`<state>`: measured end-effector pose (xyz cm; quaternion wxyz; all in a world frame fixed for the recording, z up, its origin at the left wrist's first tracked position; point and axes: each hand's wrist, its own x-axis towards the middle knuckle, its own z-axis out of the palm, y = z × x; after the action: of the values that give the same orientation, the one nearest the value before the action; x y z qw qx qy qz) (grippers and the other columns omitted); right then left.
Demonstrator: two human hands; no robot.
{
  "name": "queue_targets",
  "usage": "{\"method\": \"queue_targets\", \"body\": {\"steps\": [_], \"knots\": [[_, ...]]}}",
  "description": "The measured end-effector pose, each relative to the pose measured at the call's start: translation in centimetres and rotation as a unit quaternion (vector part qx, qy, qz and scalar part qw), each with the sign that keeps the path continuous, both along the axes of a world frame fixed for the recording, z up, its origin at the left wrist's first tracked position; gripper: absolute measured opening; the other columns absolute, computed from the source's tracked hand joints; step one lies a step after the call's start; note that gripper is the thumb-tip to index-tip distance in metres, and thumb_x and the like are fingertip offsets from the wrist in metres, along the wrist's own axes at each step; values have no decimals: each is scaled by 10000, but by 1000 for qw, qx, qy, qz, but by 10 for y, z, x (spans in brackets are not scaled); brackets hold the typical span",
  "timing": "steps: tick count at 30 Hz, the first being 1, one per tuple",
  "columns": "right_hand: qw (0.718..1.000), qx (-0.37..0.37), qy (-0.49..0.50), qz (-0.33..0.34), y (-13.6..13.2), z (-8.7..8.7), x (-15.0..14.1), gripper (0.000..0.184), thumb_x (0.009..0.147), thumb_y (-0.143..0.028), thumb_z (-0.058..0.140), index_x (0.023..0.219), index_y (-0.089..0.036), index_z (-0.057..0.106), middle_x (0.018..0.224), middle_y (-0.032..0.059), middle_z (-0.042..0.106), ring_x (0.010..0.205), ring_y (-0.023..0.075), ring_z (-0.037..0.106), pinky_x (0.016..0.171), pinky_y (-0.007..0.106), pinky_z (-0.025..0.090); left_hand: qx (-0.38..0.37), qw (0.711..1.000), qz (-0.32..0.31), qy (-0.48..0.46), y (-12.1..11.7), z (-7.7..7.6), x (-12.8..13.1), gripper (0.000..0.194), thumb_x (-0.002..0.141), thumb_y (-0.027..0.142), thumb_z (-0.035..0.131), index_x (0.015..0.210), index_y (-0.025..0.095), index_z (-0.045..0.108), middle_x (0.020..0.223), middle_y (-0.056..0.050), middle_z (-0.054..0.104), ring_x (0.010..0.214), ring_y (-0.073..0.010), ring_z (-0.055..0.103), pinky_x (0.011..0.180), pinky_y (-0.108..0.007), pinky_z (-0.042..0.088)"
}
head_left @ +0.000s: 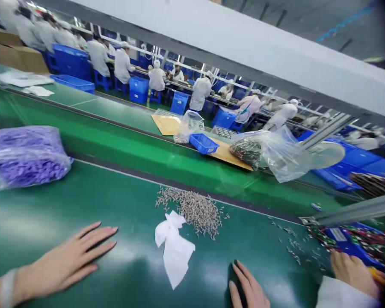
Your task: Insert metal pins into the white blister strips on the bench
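My left hand point(78, 259) rests palm down on the green tabletop point(125, 196) with its fingers spread, holding nothing. Lower in the view, my right hand point(250, 287) shows only its fingers and part of the back; they are stretched out, apart, and touch the table or hover just over it. Between the two hands lies a crumpled white cloth or tissue point(176, 252). Just behind it spreads a heap of small greyish metal parts point(199, 211), too small to name. Nothing sits in either hand.
At the right edge a co-worker's hand point(353, 271) in a white sleeve is beside a blue bin point(346, 241) of red and green parts. A bag of purple pieces point(32, 158) lies left. Beyond a green divider stand a blue tray point(203, 143) and plastic bags point(276, 149).
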<state>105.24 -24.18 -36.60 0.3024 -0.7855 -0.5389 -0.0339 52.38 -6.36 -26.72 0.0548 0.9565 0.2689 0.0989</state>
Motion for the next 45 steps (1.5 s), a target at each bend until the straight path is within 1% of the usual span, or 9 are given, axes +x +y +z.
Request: {"method": "queue_targets", "body": {"steps": [4, 8, 12, 17, 23, 31, 35, 40, 45], "knots": [[997, 66, 45, 23, 14, 20, -11, 476, 851, -572, 442, 1089, -268, 720, 1259, 121, 676, 1151, 368, 615, 940, 539, 451, -58, 981, 139, -122, -16, 20, 56, 473, 964, 430, 519, 1417, 294, 536, 1513, -71, 480, 1351, -309, 466, 1158, -502, 326], [991, 98, 81, 47, 19, 32, -25, 429, 842, -519, 457, 1010, -237, 733, 1215, 125, 693, 1146, 364, 607, 944, 539, 441, -74, 968, 135, -196, -22, 28, 156, 536, 942, 432, 570, 1434, 234, 493, 1515, -102, 425, 1387, -283, 400, 1181, -428, 305], [979, 164, 108, 61, 20, 22, -24, 379, 867, -465, 449, 962, -237, 737, 1166, 125, 707, 1107, 337, 625, 909, 489, 481, -88, 965, 128, -210, -16, 31, 219, 416, 877, 373, 701, 1232, 171, 623, 1185, -109, 633, 1084, -254, 613, 979, -446, 495], [956, 218, 177, 85, 19, 17, -18, 381, 855, -509, 480, 858, -231, 740, 1054, 131, 739, 1024, 330, 664, 907, 482, 512, -126, 945, 145, -265, -3, 48, 213, 274, 965, 356, 614, 1145, 150, 629, 1145, -73, 651, 982, -208, 654, 856, -407, 566], [923, 251, 265, 124, 15, 42, -23, 445, 843, -593, 545, 878, -188, 726, 933, 132, 731, 850, 286, 693, 778, 399, 580, -178, 881, 214, -382, 11, 80, 180, 273, 966, 358, 613, 1138, 145, 628, 1117, -69, 655, 945, -198, 659, 818, -383, 576], [868, 172, 285, 369, 57, 123, -99, 404, 878, -350, 620, 1262, -229, 647, 1207, 102, 623, 770, 167, 633, 680, 276, 546, -343, 820, 114, -444, -28, 51, 239, 205, 726, 283, 781, 785, 127, 661, 709, -14, 674, 651, -154, 639, 603, -251, 498], [874, 114, 186, 433, 86, 160, -112, 264, 884, -178, 541, 1065, -241, 722, 990, 50, 642, 824, 168, 620, 725, 260, 499, -408, 775, 79, -476, -28, 41, 260, 303, 713, 341, 740, 920, 163, 611, 805, -43, 721, 698, -178, 683, 618, -261, 512], [890, 211, 108, 390, 164, 216, -65, 189, 844, -159, 509, 936, -190, 672, 906, 47, 678, 822, 186, 625, 742, 279, 490, -377, 738, 130, -544, 34, 38, 236, 406, 684, 456, 760, 937, 188, 590, 950, -85, 723, 870, -221, 692, 800, -338, 542], [907, 356, 71, 215, 309, 302, 7, 345, 861, -302, 517, 1151, -142, 616, 1060, 109, 685, 908, 240, 631, 813, 373, 519, -299, 718, 205, -594, 79, 18, 217, 440, 698, 609, 724, 820, 202, 610, 830, -47, 678, 834, -226, 664, 779, -326, 531]]}}
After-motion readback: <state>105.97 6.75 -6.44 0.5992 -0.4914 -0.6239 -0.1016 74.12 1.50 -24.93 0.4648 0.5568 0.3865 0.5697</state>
